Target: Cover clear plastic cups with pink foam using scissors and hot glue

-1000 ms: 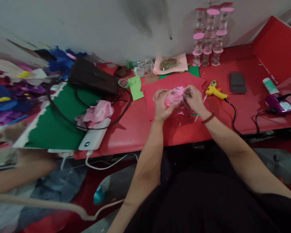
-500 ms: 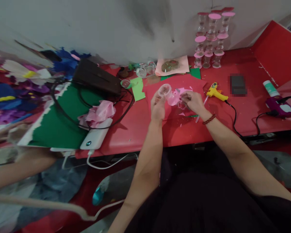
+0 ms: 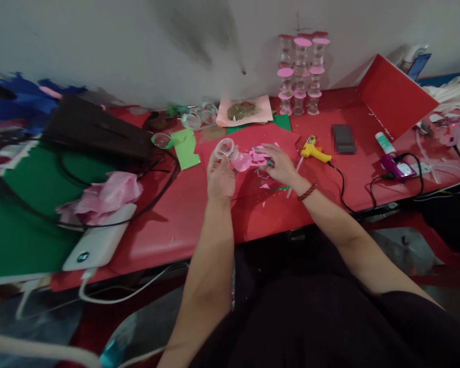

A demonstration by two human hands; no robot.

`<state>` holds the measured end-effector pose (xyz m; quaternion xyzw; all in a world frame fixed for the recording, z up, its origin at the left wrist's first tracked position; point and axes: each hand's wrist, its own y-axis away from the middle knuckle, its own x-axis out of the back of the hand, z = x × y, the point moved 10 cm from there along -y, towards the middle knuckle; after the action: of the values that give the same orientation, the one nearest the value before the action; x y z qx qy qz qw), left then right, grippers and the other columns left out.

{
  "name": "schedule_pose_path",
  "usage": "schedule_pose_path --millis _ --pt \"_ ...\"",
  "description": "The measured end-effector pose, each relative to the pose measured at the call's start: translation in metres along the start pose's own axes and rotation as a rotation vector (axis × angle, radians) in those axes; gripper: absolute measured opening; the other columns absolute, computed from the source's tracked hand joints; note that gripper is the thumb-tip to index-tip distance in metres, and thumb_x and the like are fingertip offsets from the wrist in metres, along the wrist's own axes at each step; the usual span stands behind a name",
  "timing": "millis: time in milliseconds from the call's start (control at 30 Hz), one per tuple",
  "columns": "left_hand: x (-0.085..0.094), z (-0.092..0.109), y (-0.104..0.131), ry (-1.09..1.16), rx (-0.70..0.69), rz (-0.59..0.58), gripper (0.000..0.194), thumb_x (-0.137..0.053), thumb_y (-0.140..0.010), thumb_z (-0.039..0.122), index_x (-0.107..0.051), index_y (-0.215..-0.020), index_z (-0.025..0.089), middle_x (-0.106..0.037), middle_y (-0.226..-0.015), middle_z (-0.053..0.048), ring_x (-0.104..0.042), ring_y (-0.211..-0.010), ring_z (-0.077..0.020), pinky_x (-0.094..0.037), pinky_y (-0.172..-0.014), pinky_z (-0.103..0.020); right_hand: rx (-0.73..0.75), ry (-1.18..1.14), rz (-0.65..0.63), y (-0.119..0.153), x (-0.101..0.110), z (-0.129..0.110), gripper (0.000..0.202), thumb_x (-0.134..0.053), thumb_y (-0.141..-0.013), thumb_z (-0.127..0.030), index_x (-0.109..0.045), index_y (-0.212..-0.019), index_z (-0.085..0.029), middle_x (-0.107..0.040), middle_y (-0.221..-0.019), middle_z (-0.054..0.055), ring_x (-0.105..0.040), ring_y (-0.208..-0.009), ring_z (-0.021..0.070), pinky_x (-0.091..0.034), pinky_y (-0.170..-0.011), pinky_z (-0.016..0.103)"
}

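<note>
My left hand (image 3: 220, 174) is closed round a clear plastic cup piece (image 3: 225, 147), its round rim tilted up. A pink round end (image 3: 242, 162) on this piece points right, toward my other hand. My right hand (image 3: 279, 162), with a beaded bracelet at the wrist, hovers over pink paper scraps (image 3: 257, 157). Its thumb and fingers are spread apart, and small dark shapes show at the fingertips that I cannot make out. Beside that hand lies a yellow glue gun (image 3: 315, 150) with a glue stick in it.
Joined clear cups with pink discs (image 3: 299, 76) stand stacked by the wall. Behind my hands are a pink sheet (image 3: 263, 108) and loose clear cups (image 3: 191, 120). A black case (image 3: 99, 128), cable and white power bank (image 3: 101, 240) lie left. A purple adapter (image 3: 400, 167) sits right.
The view has turned right, so the table appears shifted left. My right hand has come away from the pink disc and its fingers have spread. My left hand still holds the cup piece.
</note>
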<state>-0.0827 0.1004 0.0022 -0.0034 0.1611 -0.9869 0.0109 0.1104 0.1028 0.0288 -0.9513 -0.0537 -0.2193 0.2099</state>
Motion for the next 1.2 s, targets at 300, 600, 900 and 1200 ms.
schedule_pose_path --millis 300,600,900,1200 --pt "0.007 -0.003 -0.001 0.421 -0.023 0.128 0.049 -0.089 -0.076 0.057 -0.077 -0.117 0.033 -0.076 -0.136 -0.003 -0.067 -0.134 -0.0246 -0.063 -0.098 -0.036 -0.016 -0.058 0.021 -0.003 0.005 0.004 0.014 -0.067 -0.092 -0.01 -0.075 -0.098 -0.02 -0.081 -0.105 0.005 -0.075 -0.104 0.018 -0.057 -0.096 0.03" --pt "0.009 -0.002 0.0 0.409 -0.011 0.116 0.045 -0.086 -0.081 0.053 -0.075 -0.119 0.031 -0.075 -0.138 -0.005 -0.067 -0.134 -0.0263 -0.063 -0.102 -0.04 0.061 -0.104 -0.011 -0.004 -0.005 -0.001 0.019 -0.082 -0.087 -0.015 -0.079 -0.105 -0.022 -0.078 -0.131 0.01 -0.071 -0.128 0.0244 -0.059 -0.108 0.04" --pt "0.01 -0.006 -0.001 0.436 -0.007 0.129 0.042 -0.086 -0.082 0.049 -0.076 -0.119 0.032 -0.073 -0.142 -0.004 -0.068 -0.133 -0.0255 -0.064 -0.099 -0.038 0.001 -0.174 -0.079 -0.002 -0.01 0.003 0.036 -0.064 -0.084 0.01 -0.079 -0.097 -0.02 -0.081 -0.12 0.005 -0.074 -0.124 0.0203 -0.054 -0.116 0.04" --pt "0.008 -0.007 -0.001 0.479 0.012 0.125 0.047 -0.088 -0.079 0.051 -0.076 -0.119 0.03 -0.071 -0.144 -0.007 -0.065 -0.135 -0.0255 -0.06 -0.105 -0.041 -0.148 -0.642 -0.041 -0.009 -0.017 0.025 0.023 -0.061 -0.09 -0.003 -0.064 -0.1 -0.023 -0.078 -0.112 0.004 -0.075 -0.113 0.0178 -0.058 -0.111 0.043"
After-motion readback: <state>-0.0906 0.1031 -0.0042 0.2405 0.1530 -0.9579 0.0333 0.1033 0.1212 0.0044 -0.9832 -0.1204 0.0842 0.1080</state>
